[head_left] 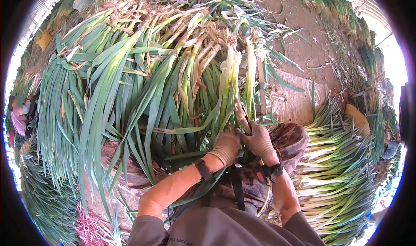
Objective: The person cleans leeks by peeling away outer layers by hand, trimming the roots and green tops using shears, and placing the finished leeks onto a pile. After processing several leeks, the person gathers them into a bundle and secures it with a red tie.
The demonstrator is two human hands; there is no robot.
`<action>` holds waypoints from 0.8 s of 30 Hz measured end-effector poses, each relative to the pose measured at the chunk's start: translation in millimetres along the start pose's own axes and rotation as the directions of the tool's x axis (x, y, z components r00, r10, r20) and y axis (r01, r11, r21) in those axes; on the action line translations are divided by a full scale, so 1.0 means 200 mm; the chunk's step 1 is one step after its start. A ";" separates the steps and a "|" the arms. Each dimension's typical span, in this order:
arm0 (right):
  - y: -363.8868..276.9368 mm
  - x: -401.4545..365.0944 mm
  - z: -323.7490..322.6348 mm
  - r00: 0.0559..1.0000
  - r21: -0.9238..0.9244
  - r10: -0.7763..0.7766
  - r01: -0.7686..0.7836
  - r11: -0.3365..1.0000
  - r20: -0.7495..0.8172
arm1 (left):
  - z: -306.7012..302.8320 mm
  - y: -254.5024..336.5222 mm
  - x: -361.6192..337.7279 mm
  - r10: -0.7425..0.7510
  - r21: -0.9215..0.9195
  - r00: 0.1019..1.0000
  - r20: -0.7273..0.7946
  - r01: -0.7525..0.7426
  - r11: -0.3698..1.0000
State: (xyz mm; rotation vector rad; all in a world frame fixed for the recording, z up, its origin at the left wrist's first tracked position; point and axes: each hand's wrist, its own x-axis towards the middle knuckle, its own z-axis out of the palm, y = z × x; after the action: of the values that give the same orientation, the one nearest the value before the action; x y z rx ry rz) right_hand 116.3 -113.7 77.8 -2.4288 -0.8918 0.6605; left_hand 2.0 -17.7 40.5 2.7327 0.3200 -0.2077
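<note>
My left hand, in a beige work glove, is closed low on a green leek that stands out from the heap, root end away from me. Close beside it, my right hand, gloved alike, is closed on a brown, dry-looking leaf strip along the stalk. The fingertips of both hands are partly hidden. Another pale stalk stands just right of the held one. The heap of untrimmed leeks, with dry roots and long leaves, spreads to the left and over my lap.
Cleaned leeks with white stems lie stacked at my right. Pink ties lie at lower left near more green leeks. A flattened sheet and leaf scraps cover the soil ahead. Part of another person shows at far left.
</note>
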 end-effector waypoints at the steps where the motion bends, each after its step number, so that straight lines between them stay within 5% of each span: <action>1: 0.01 0.04 0.00 1.000 -0.028 0.001 -0.001 1.000 -0.011 | 0.00 0.00 0.01 -0.004 -0.009 1.000 0.018 0.004 1.000; 16: -0.11 0.68 -0.10 0.992 -0.097 -0.042 0.030 0.995 -0.123 | 0.01 0.02 0.00 -0.018 0.039 1.000 -0.002 0.018 0.999; 23: -0.13 0.85 -0.13 0.998 0.029 0.037 -0.035 0.999 -0.050 | -0.31 -0.15 0.09 -0.045 -0.089 0.976 0.211 0.065 0.994; 24: -0.12 0.81 -0.11 0.998 0.022 0.000 0.001 1.000 -0.069 | -0.37 -0.22 0.11 -0.109 -0.170 0.994 0.026 0.112 0.979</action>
State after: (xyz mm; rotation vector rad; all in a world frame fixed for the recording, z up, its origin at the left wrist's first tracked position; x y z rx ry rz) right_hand 227.4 7.3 64.6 -2.4167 -0.8534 0.5788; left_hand 19.0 54.0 88.3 2.5450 0.4635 -0.2221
